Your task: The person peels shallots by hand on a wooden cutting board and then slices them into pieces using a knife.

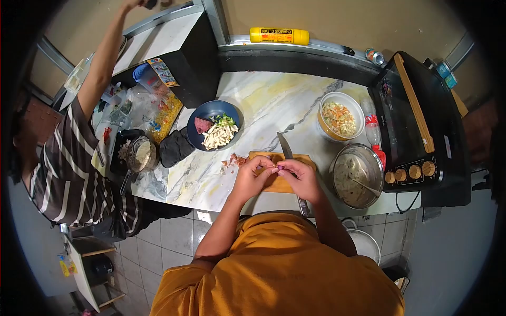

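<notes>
Both hands meet over a wooden cutting board (282, 185), fingertips pinched together. Between the fingers of my left hand (252, 178) and my right hand (302, 179) is a small purple shallot (280, 167), mostly covered by the fingertips. A knife (285, 145) lies across the board, its blade pointing away from me and its dark handle near the counter edge; my right hand hides its middle. Reddish-brown peels (232, 163) are scattered just left of the board. Beyond them stands a dark blue bowl (195, 114) with sliced white pieces, chopped greens and pink meat.
At right stand a tub of shredded vegetables (340, 117), a metal pot (337, 184) with a spoon, a plastic bottle (372, 124) and a black oven (406, 116). A co-worker in a striped shirt (66, 179) is at left, near a pan (122, 138).
</notes>
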